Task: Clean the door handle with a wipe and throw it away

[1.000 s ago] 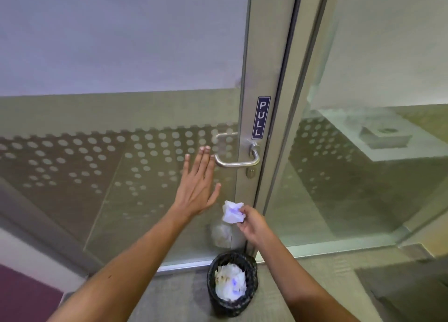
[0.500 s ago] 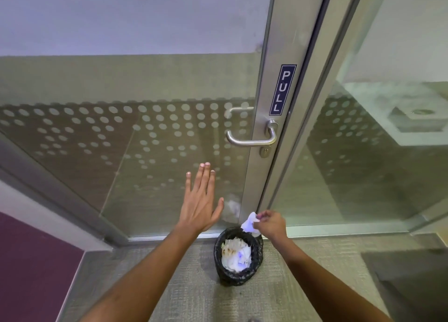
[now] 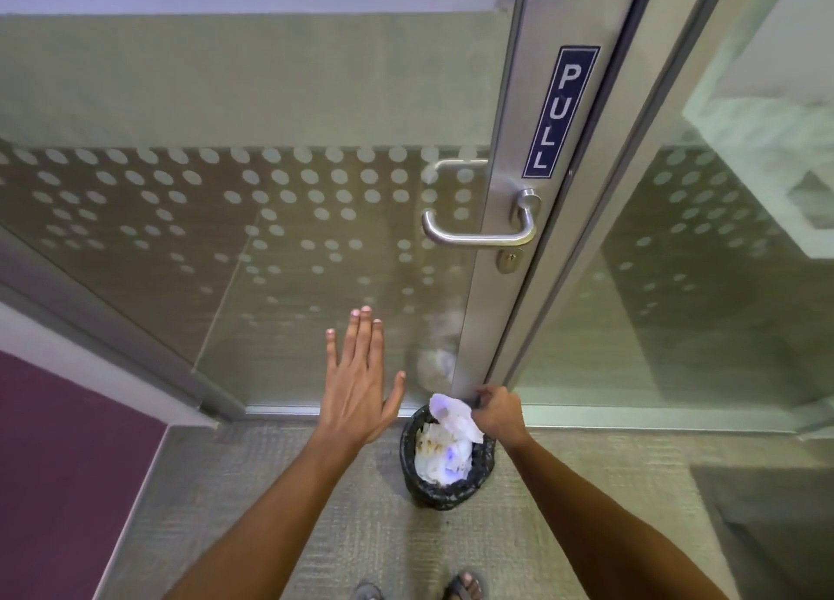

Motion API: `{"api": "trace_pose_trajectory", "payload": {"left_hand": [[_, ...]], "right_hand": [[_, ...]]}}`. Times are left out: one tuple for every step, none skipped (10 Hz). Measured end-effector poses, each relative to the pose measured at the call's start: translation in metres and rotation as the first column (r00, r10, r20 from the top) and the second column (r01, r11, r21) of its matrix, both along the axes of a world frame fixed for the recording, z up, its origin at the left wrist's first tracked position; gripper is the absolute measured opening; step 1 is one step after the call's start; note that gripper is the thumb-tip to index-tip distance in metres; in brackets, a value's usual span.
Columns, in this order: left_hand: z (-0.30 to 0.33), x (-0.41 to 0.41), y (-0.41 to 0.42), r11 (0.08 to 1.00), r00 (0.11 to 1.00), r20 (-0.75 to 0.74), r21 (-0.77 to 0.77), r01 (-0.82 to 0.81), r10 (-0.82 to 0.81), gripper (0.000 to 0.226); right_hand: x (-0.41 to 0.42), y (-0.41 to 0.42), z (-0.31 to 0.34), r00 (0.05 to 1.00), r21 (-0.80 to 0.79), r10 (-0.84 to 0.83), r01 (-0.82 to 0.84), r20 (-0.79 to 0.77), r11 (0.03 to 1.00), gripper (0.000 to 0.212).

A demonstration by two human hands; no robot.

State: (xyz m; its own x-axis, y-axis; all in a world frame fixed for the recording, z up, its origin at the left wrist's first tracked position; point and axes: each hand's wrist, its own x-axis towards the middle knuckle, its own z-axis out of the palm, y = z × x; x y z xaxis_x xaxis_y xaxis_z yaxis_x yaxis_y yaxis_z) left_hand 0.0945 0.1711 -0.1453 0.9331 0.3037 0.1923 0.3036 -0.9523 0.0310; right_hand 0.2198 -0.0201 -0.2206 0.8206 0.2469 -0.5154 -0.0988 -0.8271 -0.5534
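- Bottom edge of the frame, closest in: sandalled toes (image 3: pixel 465 585) poking in on the grey carpet (image 3: pixel 225 509), both forearms reaching up from there.
- A bit further up, just right of centre: the small black-bagged bin (image 3: pixel 444 493) sits on the floor right against the foot of the door, already stuffed with crumpled white tissue.
- The right hand (image 3: pixel 498 414) is at the bin's upper right rim, fingers pinched shut on the wipe (image 3: pixel 453 419), which hangs over the opening. Can't really tell if the wipe is touching the pile underneath or just hovering, the whites blend together.
- The left hand (image 3: pixel 361 387) is centre frame, flat and fully spread, holding nothing. Looks near the glass (image 3: pixel 271 328), maybe resting on it, hard to say.
- Further back, upper right of centre: the door handle (image 3: pixel 478 236) on the metal stile, keyhole under it, PULL sign (image 3: pixel 559 112) above. Nobody's touching it, so I'd guess wiping is done and this is the toss.
- What could go wrong imo: the bin's tiny and looks pretty full, so a loose wipe let go near the rim could slide off the heap onto the carpet. It could also cling to the fingers if damp, or the bin could get nudged over, since it looks light.
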Motion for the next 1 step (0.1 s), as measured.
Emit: {"api": "trace_pose_trajectory", "payload": {"left_hand": [[-0.0069,-0.0036,-0.0023,0.999,0.999,-0.024,-0.022,-0.044,0.043,0.083]], "right_hand": [[0.0034,-0.0189,-0.0051,0.996,-0.027,-0.085,0.085,0.002,0.996,0.032]]}}
